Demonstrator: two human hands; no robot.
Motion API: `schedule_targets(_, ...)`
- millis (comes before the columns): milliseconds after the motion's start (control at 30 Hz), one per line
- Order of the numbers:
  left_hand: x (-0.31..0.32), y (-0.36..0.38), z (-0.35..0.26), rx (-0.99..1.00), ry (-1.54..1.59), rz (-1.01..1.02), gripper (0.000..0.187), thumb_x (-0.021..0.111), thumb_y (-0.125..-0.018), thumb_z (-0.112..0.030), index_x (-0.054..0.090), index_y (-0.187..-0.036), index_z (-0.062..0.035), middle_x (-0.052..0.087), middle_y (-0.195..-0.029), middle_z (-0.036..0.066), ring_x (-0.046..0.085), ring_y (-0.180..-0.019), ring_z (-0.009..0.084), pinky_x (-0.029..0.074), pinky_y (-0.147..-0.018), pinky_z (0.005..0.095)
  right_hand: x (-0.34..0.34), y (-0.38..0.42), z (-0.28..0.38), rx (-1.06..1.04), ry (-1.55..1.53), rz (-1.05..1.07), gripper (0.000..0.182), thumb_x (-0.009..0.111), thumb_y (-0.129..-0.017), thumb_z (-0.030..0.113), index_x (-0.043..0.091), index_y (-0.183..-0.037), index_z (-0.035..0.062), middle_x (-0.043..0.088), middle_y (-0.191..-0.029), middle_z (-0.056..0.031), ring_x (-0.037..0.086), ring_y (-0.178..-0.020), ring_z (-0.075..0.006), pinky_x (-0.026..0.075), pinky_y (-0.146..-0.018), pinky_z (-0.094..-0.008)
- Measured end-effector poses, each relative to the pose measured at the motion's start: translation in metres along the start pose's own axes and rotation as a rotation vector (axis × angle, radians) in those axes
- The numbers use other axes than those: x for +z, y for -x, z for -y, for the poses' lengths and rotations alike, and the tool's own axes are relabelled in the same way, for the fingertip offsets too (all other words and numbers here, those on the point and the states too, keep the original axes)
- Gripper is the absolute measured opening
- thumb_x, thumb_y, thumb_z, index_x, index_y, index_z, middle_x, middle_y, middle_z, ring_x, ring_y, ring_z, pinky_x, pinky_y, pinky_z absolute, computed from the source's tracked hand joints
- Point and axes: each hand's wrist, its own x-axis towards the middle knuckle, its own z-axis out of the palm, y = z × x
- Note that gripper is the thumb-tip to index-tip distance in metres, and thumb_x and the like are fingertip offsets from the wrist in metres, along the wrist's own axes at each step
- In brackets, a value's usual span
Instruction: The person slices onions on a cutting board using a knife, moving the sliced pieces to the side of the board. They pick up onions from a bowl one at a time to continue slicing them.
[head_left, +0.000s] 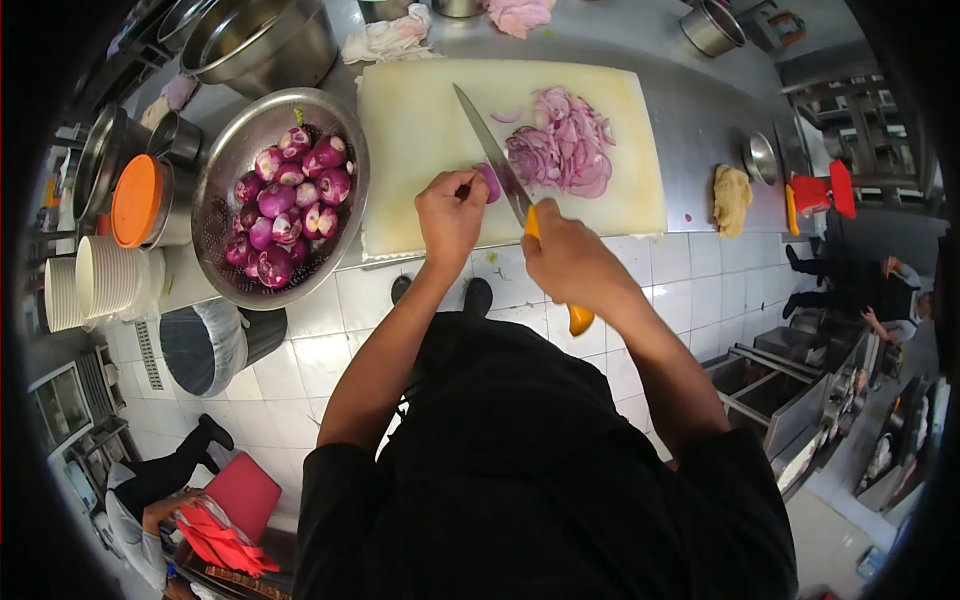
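Observation:
On the white cutting board (400, 110), my left hand (450, 215) has its fingers closed round a small purple onion piece (488, 183). My right hand (580, 255) grips the yellow handle of a long knife (497, 155). The blade points away from me and slants to the left, between the onion piece and a pile of sliced red onion (565, 145). To the left, a perforated steel colander (215, 210) holds several peeled red onions (276, 200).
Steel pots (270, 50), an orange lid (137, 200) and stacked white containers (105, 275) stand at the left. A yellowish cloth (732, 200) and a small steel bowl (760, 158) lie right of the board. Other people are at the lower left and far right.

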Motion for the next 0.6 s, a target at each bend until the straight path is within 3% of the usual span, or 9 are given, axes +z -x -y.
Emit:
schedule_targets(67,0.001,0.0,0.003,-0.018,0.032,-0.008,0.014,0.074,-0.091,-0.007,0.076,-0.095,0.006,0.075,-0.078,0.009,0.067,-0.069,0.0101,0.055,-0.067,0.0271,0.015,0.006,-0.009,-0.027,0.058,-0.058,0.028,0.053,-0.101,0.017,0.042,-0.114,-0.0056,0.068,-0.083,-0.033,0.068,-0.076,-0.0511,0.052,-0.073,-0.0591)
schedule_targets(167,0.002,-0.001,0.012,0.034,0.018,-0.021,0.013,0.076,-0.086,-0.008,0.077,-0.092,0.0041,0.075,-0.082,0.016,0.071,-0.068,0.0209,0.056,-0.066,0.0312,0.049,-0.022,-0.028,-0.094,-0.007,-0.117,0.028,0.053,-0.1,0.016,0.041,-0.114,-0.0046,0.068,-0.085,-0.0343,0.064,-0.088,-0.0572,0.048,-0.081,-0.0637)
schedule_targets(200,0.003,-0.001,0.01,0.034,0.014,-0.024,0.014,0.076,-0.086,-0.008,0.077,-0.092,0.0041,0.075,-0.082,0.016,0.071,-0.067,0.0212,0.056,-0.066,0.0314,0.064,-0.037,-0.038,-0.212,0.062,-0.265,0.028,0.053,-0.1,0.015,0.041,-0.113,-0.0059,0.068,-0.082,-0.0319,0.068,-0.077,-0.052,0.053,-0.073,-0.0595)
schedule_targets(300,-0.001,0.002,0.007,0.03,-0.02,-0.038,0.014,0.076,-0.086,-0.008,0.077,-0.092,0.0039,0.074,-0.082,0.016,0.071,-0.067,0.022,0.056,-0.066,0.0321,0.038,-0.067,-0.025,-0.068,-0.096,-0.115,0.027,0.054,-0.095,0.011,0.044,-0.112,-0.0068,0.067,-0.086,-0.0361,0.067,-0.087,-0.0544,0.052,-0.081,-0.0593)
schedule_targets(333,-0.001,0.004,0.007,0.03,-0.038,-0.031,0.014,0.075,-0.086,-0.008,0.077,-0.092,0.0037,0.074,-0.082,0.016,0.071,-0.067,0.0222,0.056,-0.066,0.0322,0.027,-0.066,-0.018,-0.106,-0.079,-0.107,0.028,0.054,-0.096,0.013,0.045,-0.114,-0.0071,0.068,-0.086,-0.036,0.068,-0.088,-0.0524,0.053,-0.08,-0.0589)
schedule_targets(433,0.001,-0.001,0.005,0.011,-0.01,-0.02,0.012,0.075,-0.087,-0.008,0.077,-0.092,0.003,0.074,-0.082,0.015,0.071,-0.067,0.022,0.056,-0.066,0.0321,-0.011,-0.033,0.015,0.074,-0.15,0.103,0.03,0.053,-0.097,0.014,0.045,-0.116,-0.0079,0.068,-0.089,-0.0366,0.068,-0.09,-0.0519,0.053,-0.083,-0.0589)
schedule_targets(533,0.005,-0.001,0.008,-0.02,0.041,-0.012,0.011,0.075,-0.087,-0.008,0.077,-0.092,0.0026,0.074,-0.082,0.015,0.071,-0.067,0.0217,0.056,-0.066,0.0317,-0.001,-0.011,0.002,-0.001,0.03,0.018,0.027,0.052,-0.1,0.014,0.044,-0.112,-0.008,0.067,-0.078,-0.0313,0.07,-0.063,-0.0424,0.055,-0.061,-0.0508)
schedule_targets(600,0.004,-0.001,0.008,-0.017,0.042,-0.02,0.011,0.075,-0.087,-0.007,0.077,-0.091,0.0027,0.074,-0.082,0.015,0.071,-0.067,0.0215,0.055,-0.066,0.0315,0.006,0.001,0.001,0.0,0.052,-0.006,0.027,0.052,-0.1,0.014,0.043,-0.113,-0.0073,0.068,-0.081,-0.0332,0.07,-0.072,-0.0475,0.055,-0.069,-0.0545)
